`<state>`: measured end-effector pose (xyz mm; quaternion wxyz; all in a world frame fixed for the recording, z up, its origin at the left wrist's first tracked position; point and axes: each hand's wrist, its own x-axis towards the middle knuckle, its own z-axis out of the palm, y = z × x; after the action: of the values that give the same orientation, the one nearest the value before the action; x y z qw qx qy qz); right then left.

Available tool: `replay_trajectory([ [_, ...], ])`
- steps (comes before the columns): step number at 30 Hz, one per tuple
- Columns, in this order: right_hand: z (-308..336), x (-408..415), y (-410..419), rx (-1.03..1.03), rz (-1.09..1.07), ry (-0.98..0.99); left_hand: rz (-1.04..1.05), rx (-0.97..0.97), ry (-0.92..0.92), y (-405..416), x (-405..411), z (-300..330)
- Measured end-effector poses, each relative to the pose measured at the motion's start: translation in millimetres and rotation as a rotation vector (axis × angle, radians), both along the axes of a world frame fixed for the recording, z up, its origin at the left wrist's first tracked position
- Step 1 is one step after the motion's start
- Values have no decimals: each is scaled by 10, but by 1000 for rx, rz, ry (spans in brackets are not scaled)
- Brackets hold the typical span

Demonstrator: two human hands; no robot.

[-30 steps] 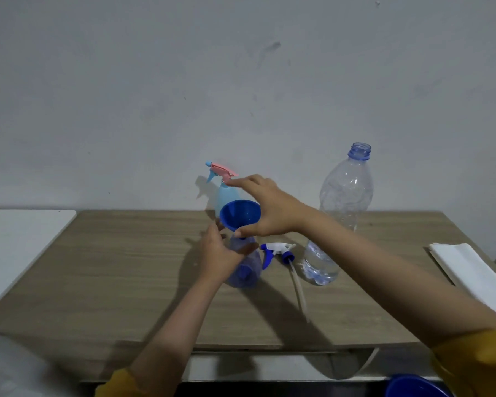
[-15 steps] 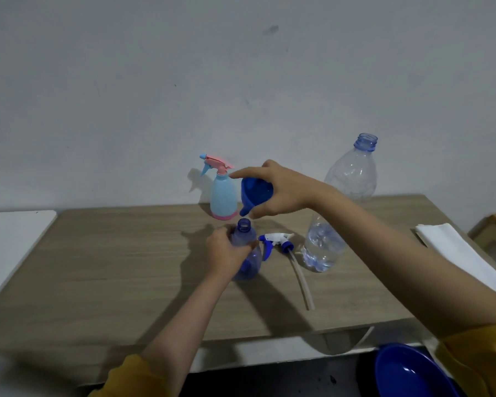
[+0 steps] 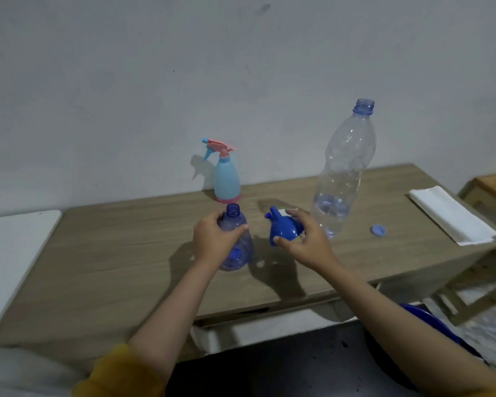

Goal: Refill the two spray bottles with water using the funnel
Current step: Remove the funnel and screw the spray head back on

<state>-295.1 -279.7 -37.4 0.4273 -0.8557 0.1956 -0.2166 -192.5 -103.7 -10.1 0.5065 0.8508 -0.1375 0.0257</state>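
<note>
My left hand (image 3: pixel 212 242) grips the clear blue spray bottle (image 3: pixel 239 250), which stands on the wooden table (image 3: pixel 112 267) with its neck open and no sprayer on it. My right hand (image 3: pixel 304 239) holds the blue funnel (image 3: pixel 281 227) just right of that bottle, low over the table, spout pointing up and to the left. The funnel and hand hide most of the blue and white sprayer head behind them. A light blue spray bottle (image 3: pixel 226 179) with a pink trigger stands at the back by the wall. The big clear water bottle (image 3: pixel 341 173) stands uncapped, with a little water in its bottom.
A small blue cap (image 3: pixel 378 230) lies right of the water bottle. A folded white cloth (image 3: pixel 450 214) lies at the table's right end. A white surface (image 3: pixel 12 247) adjoins the table on the left. A blue basin (image 3: pixel 430 325) sits on the floor below the right front edge.
My right hand has taken the funnel off the blue spray bottle's neck and brought it down to the right, beside the bottle. My left hand has kept its hold on the bottle.
</note>
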Motion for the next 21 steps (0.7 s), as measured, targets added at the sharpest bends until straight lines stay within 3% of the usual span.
replay_trajectory([
  [11,-684,-159,233,-120,-43,229,-17,-51,8,23,-42,-171],
  [18,-510,-190,29,-173,93,266,-24,-49,-21,35,-56,-290],
  [21,-242,-98,-187,-150,132,122,-45,-92,-18,44,-76,-357],
])
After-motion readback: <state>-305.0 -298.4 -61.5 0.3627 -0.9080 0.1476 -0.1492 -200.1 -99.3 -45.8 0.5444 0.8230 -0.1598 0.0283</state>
